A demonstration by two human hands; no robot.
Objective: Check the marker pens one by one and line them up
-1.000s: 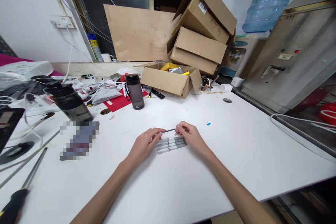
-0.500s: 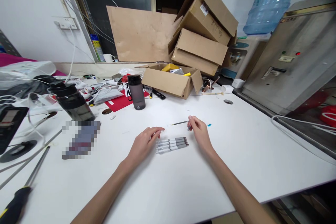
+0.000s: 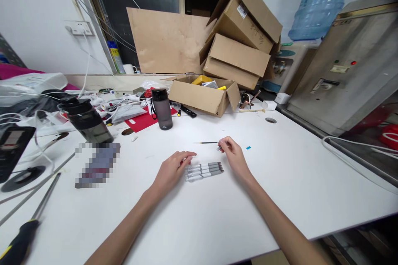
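Observation:
My right hand (image 3: 234, 158) is closed, its fingertips pinching the dark end of a thin pen refill (image 3: 207, 143). The refill's pale tip points left. A small grey piece (image 3: 219, 148) also shows at these fingers. My left hand (image 3: 172, 169) rests near the table with thumb and index finger drawn together; whatever they hold is too small and pale to name. Between and just below the hands, several clear pens with grey grips (image 3: 205, 172) lie side by side, grips toward the right. A little blue scrap (image 3: 248, 147) lies right of my right hand.
A dark water bottle (image 3: 162, 109) stands behind, before an open cardboard box (image 3: 195, 96). On the left are a second bottle (image 3: 88, 122), a pixelated flat object (image 3: 99, 165), a screwdriver (image 3: 27, 223) and tangled cables. Stacked cartons and a water dispenser are at the back right.
My right hand has shifted slightly left with the refill, which now lies more level and a little farther from me. The left hand has barely moved.

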